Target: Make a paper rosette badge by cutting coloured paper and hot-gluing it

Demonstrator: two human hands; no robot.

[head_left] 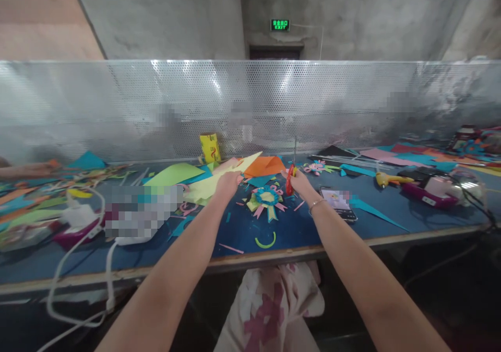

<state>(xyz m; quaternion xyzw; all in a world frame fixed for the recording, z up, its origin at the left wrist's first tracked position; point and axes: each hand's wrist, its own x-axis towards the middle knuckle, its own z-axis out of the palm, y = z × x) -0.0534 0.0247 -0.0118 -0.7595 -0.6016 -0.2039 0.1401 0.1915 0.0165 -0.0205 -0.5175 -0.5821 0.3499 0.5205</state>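
Note:
My left hand (228, 182) is closed on a sheet of pale yellow paper (201, 185), pinching it near its right part, where a pointed corner sticks out beyond the fingers. In my right hand (300, 184) is a pair of red-handled scissors (290, 179), held upright with the blades pointing up. Whether the blades are apart is too blurred to tell. Between and just below my hands lies a blue, pink and yellow paper rosette (267, 197) with ribbon tails. An orange paper piece (264, 166) lies behind it.
A phone (338, 203) lies right of my right hand, with a yellow glue gun (385, 180) farther right. A white power strip (152, 224) with cables stands at the left. Behind the table rises a perforated metal screen (176, 101). Another person's hand (43, 169) shows far left.

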